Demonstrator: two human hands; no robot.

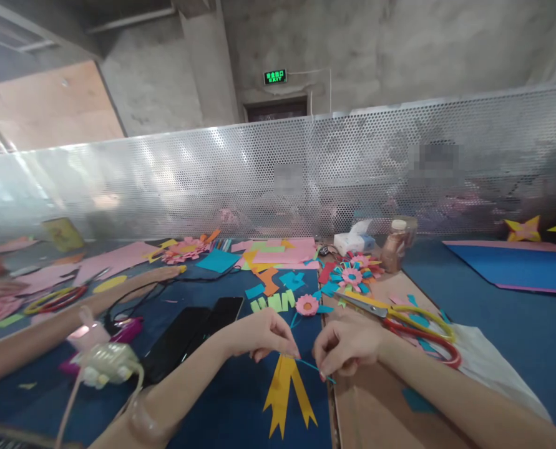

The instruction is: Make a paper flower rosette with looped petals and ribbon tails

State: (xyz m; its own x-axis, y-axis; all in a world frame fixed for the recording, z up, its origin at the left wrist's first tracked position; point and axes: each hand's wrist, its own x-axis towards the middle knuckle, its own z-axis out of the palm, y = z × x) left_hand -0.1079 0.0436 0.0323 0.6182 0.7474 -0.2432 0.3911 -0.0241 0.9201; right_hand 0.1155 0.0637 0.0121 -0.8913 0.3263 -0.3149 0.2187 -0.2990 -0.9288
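Note:
My left hand (266, 333) is closed in a pinch at the top of several yellow paper tails (282, 393) with notched ends, which hang down over the table. A thin blue strip (309, 363) runs from its fingertips to my right hand (347, 343), where thumb and finger pinch it near its loose end. The left fingers hide where strip and tails meet. Just beyond the hands lies a small pink paper flower (307, 305) with an orange centre and blue leaf-like pieces. Large yellow-and-red-handled scissors (399, 315) rest beyond my right wrist.
Two dark phones (179, 340) lie left of my left forearm, beside a pale pouch-like item (107, 363). Another person's arm (72, 318) reaches in from the left. Paper scraps (273, 302), a tissue box (352, 243) and a bottle (394, 246) stand before a perforated metal screen (188, 181).

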